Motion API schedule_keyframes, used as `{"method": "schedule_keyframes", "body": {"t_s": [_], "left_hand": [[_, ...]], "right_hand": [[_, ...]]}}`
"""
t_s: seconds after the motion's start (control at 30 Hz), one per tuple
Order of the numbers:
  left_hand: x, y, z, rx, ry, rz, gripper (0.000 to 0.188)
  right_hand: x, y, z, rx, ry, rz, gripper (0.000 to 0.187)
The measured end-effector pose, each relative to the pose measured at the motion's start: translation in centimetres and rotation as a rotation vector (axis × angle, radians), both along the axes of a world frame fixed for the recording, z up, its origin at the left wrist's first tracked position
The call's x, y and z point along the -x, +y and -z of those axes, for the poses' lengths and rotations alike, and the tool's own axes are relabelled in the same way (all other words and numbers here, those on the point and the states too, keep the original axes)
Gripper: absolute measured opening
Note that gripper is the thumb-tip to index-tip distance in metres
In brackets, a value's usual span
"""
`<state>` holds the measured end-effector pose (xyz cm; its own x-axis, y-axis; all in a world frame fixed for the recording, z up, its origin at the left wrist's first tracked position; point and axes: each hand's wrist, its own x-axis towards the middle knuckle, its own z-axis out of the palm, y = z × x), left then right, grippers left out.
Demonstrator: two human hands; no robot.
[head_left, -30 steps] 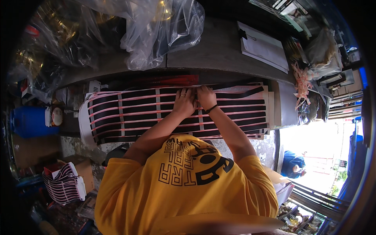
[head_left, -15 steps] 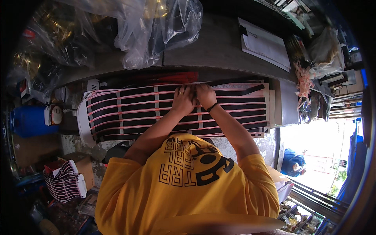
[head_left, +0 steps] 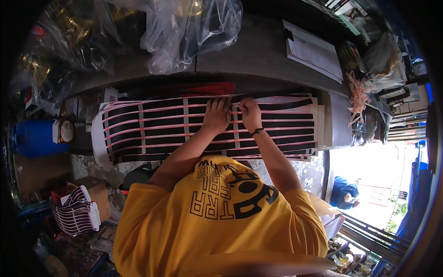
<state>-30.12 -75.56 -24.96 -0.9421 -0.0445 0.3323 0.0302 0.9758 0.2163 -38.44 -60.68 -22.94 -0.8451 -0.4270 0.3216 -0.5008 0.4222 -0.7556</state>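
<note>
Sheet (head_left: pixel 164 116) looks light, floppy; we'd grip edges. Left hand (head_left: pixel 217 116) flat on it; right hand (head_left: pixel 250 115) curled, hold unclear.

Two hands (head_left: pixel 217 115), one ring (head_left: pixel 213 107) and one wristband (head_left: pixel 257 131) are being shown. Two piles of striped sheets (head_left: pixel 166 129), one blue container (head_left: pixel 39 139), one binder clip (head_left: pixel 289 35) and one other person (head_left: pixel 342 190) are being counted.

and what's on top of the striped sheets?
On the striped sheets: left grip laid flat, right grip curled near the far edge, and a slanting black strip toward the right end. Whatever lies directly under both grips is covered; lower layers show only at the edges.
</note>
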Motion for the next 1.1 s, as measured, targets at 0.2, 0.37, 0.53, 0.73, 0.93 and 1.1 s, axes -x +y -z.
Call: {"method": "schedule_keyframes", "body": {"t_s": [0.2,0.37,0.53,0.73,0.93,1.1], "left_hand": [[0.0,0.1,0.5,0.022,-0.013,-0.012,0.055],[0.1,0.2,0.7,0.013,-0.009,-0.014,0.055],[0.2,0.3,0.7,-0.009,0.047,-0.009,0.052],[0.5,0.6,1.1,0.013,0.155,-0.014,0.05],[0.4,0.3,1.5,0.04,0.177,-0.021,0.048],[0.4,0.2,1.7,0.035,0.119,-0.006,0.052]], "right_hand": [[-2.0,0.9,-0.1,-0.024,0.092,0.061,0.012],[-3.1,2.1,-0.1,-0.1,0.212,0.148,0.012],[-4.9,4.6,-0.3,-0.112,0.127,0.207,0.012],[-7.5,6.5,-0.4,-0.057,-0.06,0.212,0.012],[-8.5,9.3,-0.8,0.014,-0.124,0.332,0.006],[-10.0,10.8,0.3,0.068,-0.308,0.321,0.007]]}}
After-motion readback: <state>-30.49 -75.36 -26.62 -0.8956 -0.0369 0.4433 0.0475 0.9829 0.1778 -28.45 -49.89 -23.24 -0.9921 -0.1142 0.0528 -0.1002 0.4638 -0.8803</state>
